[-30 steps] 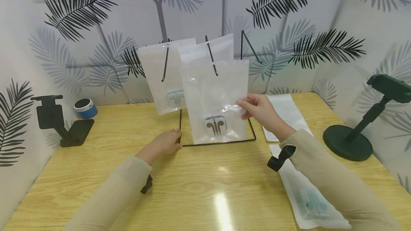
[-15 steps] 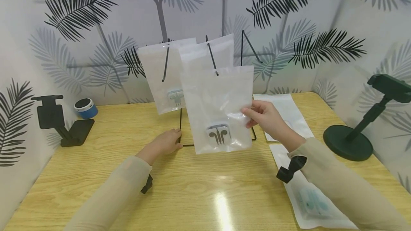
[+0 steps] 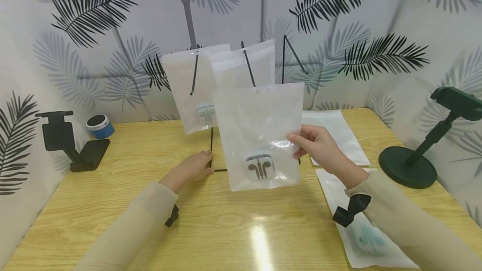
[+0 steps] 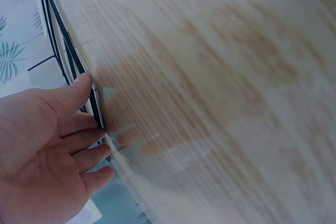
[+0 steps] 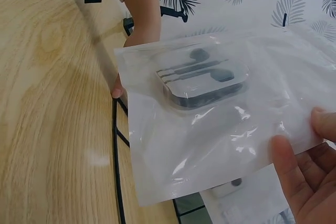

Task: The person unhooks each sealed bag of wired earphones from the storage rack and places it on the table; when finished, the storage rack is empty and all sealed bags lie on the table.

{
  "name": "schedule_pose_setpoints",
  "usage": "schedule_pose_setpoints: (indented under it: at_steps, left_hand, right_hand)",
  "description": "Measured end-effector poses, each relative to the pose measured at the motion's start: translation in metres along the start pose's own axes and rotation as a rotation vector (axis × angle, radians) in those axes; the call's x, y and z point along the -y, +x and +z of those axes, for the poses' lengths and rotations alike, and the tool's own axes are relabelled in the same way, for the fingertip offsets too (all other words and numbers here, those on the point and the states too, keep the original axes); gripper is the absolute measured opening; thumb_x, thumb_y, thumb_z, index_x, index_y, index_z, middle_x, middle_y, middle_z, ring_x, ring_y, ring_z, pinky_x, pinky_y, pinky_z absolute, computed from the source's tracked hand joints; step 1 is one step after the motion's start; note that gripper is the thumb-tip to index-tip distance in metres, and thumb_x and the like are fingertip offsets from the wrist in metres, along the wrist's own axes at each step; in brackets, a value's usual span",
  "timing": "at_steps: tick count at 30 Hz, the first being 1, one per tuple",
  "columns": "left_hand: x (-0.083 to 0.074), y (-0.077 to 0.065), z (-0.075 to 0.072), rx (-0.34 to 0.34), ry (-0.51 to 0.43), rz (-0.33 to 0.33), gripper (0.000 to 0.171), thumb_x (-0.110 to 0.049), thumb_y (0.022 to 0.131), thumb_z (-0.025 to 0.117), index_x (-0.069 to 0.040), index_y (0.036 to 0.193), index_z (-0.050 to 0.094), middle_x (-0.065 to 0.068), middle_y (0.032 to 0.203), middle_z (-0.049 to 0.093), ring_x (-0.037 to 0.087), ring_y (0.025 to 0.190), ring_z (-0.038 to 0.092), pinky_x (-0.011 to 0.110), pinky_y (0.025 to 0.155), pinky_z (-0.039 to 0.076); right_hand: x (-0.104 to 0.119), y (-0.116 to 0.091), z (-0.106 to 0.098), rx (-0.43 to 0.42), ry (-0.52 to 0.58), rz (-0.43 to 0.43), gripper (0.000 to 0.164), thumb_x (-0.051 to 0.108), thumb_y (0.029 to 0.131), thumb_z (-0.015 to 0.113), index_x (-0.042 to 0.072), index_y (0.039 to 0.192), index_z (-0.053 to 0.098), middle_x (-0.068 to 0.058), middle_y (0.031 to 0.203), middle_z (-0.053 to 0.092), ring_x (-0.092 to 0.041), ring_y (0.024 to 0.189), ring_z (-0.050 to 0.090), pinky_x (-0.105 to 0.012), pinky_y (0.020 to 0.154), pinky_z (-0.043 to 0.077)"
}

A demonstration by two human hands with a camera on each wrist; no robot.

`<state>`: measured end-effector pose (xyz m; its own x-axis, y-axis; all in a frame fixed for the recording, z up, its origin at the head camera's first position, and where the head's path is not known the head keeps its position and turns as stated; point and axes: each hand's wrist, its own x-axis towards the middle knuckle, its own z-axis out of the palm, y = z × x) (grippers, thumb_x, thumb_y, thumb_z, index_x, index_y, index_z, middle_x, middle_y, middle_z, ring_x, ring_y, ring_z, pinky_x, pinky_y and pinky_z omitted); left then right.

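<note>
My right hand pinches the right edge of a translucent plastic zip bag between thumb and fingers. Inside the bag lies a small clear case with dark earphones. The bag's top edge is at the tip of the middle hook; whether it still touches the hook I cannot tell. My left hand holds the front left corner of a black wire display rack, thumb and fingers about the wire in the left wrist view. A bag with white earphones hangs on the left hook, and another bag on the middle one.
Two more bags lie on the table at right: a far one and a near one with pale blue earphones. Phone stands are at left and right. A blue round speaker sits at the back left.
My right hand has drawn the dark-earphone bag toward me, down and slightly right, along the hook to its tip. My left hand has stayed on the rack corner.
</note>
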<state>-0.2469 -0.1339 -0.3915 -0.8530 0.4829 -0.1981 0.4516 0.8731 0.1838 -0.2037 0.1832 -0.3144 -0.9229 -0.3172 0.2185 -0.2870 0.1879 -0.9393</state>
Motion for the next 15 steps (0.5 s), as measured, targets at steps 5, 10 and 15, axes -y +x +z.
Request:
schedule_pose_setpoints:
  at_steps: [5, 10, 15]
  left_hand:
    - [0.000, -0.001, 0.000, 0.006, -0.010, -0.001, 0.055, -0.024, 0.084, 0.049, 0.005, 0.126, 0.029, 0.019, 0.130, 0.024, 0.032, 0.118, 0.022, 0.039, 0.096, 0.020]
    - [-0.001, -0.001, -0.001, 0.005, -0.016, -0.007, 0.055, -0.025, 0.084, 0.049, 0.004, 0.126, 0.029, 0.018, 0.131, 0.024, 0.031, 0.118, 0.021, 0.039, 0.096, 0.020]
    - [-0.002, -0.001, -0.002, 0.011, -0.006, -0.007, 0.055, -0.025, 0.084, 0.049, 0.004, 0.126, 0.028, 0.018, 0.131, 0.023, 0.031, 0.118, 0.021, 0.039, 0.096, 0.021]
  right_hand:
    - [-0.007, -0.014, -0.002, -0.017, -0.008, 0.045, 0.023, 0.021, 0.080, 0.055, -0.001, 0.084, 0.056, -0.010, 0.069, 0.057, -0.025, 0.054, 0.056, -0.038, 0.054, 0.049]
    - [-0.015, -0.030, -0.004, 0.001, -0.008, 0.068, 0.022, 0.018, 0.080, 0.055, -0.003, 0.081, 0.055, -0.012, 0.065, 0.055, -0.026, 0.052, 0.055, -0.039, 0.053, 0.048]
    - [-0.021, -0.050, -0.005, 0.029, 0.009, 0.139, 0.023, 0.018, 0.080, 0.055, -0.005, 0.082, 0.054, -0.010, 0.065, 0.052, -0.024, 0.051, 0.054, -0.037, 0.050, 0.048]
